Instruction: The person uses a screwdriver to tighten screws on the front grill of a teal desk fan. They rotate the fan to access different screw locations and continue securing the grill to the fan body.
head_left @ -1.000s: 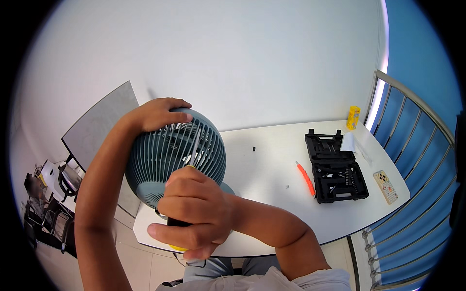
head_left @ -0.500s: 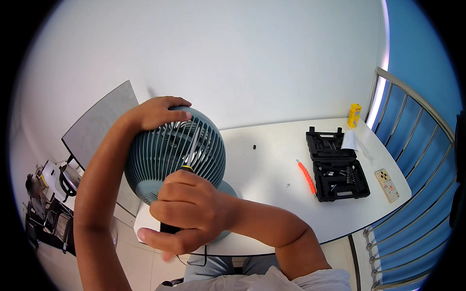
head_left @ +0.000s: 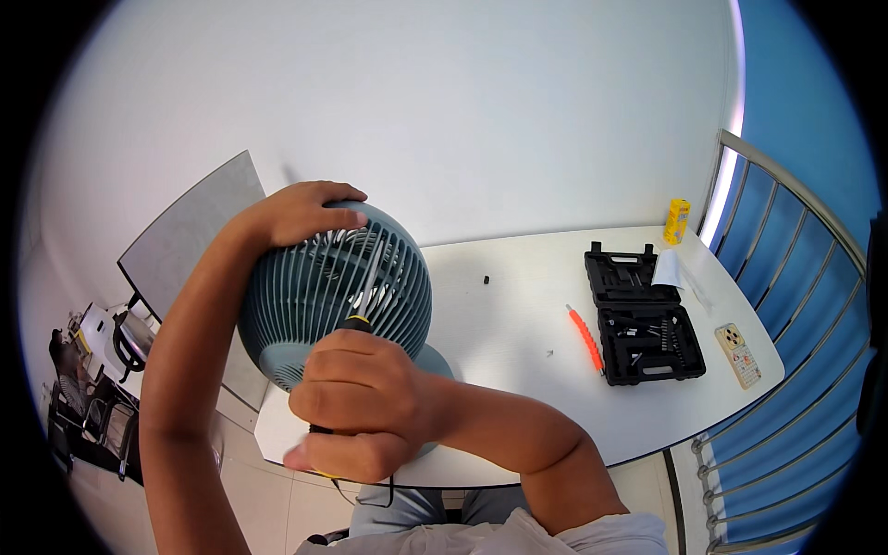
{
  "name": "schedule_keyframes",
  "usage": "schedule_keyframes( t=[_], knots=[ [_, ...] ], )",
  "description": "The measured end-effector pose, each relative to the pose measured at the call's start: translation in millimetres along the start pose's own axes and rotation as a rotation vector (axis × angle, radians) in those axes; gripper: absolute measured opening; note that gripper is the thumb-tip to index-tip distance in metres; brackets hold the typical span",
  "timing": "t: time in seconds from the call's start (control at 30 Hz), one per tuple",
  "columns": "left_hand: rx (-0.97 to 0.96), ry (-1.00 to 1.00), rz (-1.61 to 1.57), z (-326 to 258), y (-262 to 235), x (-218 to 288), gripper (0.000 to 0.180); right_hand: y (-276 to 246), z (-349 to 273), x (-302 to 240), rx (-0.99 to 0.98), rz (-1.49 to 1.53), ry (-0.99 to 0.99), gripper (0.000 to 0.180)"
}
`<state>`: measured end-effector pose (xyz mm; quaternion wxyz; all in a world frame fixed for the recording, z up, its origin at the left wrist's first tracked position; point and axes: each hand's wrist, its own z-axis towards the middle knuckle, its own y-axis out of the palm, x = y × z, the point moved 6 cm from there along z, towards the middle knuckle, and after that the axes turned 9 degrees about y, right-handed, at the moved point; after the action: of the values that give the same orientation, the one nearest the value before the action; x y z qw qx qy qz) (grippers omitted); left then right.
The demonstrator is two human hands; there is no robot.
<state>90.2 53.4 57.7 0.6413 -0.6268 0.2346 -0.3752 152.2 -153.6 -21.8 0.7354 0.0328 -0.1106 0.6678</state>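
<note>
A blue-green table fan [head_left: 277, 305] with a round slatted grille stands at the left end of the white table. My left hand [head_left: 310, 215] grips its top rim, fingers over the far side and thumb on the slats. Closed around the black-and-yellow handle of a screwdriver [head_left: 357, 323] is my right hand [head_left: 365, 402], in front of the grille. The screwdriver's metal shaft runs up between or against the slats; I cannot make out where its tip sits. Most of the handle is hidden in my fist.
An opened black tool case [head_left: 647, 342] with bits lies on the white table [head_left: 499, 370], beside an orange flexible shaft [head_left: 585, 338]. A phone [head_left: 738, 355], a yellow box [head_left: 677, 221] and a small black piece [head_left: 487, 279] lie around. A metal railing [head_left: 795, 199] borders the right.
My right hand has turned a little on the screwdriver, its thumb folding in nearer the handle. My left hand stays on the fan.
</note>
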Motion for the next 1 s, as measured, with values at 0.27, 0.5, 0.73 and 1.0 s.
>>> schedule_keyframes(
  t=[0.27, 0.5, 0.73, 1.0],
  knots=[
    [-0.01, 0.003, -0.022, 0.6, 0.9, -2.9, 0.063, -8.7, 7.7, -7.8, 0.033, -0.094, 0.033, 0.027],
    [-0.001, 0.005, -0.002, 0.3, 0.6, -1.9, 0.064, -1.9, 8.7, 6.2, 0.119, 0.07, 0.056, 0.025],
    [-0.012, -0.013, 0.013, 1.2, 1.0, -3.6, 0.065, 0.5, 3.9, -2.8, -0.081, -0.046, 0.042, 0.029],
    [-0.01, 0.005, -0.005, 0.4, 0.8, -2.2, 0.066, -2.9, 5.5, -4.7, -0.081, -0.083, 0.028, 0.023]
  ],
)
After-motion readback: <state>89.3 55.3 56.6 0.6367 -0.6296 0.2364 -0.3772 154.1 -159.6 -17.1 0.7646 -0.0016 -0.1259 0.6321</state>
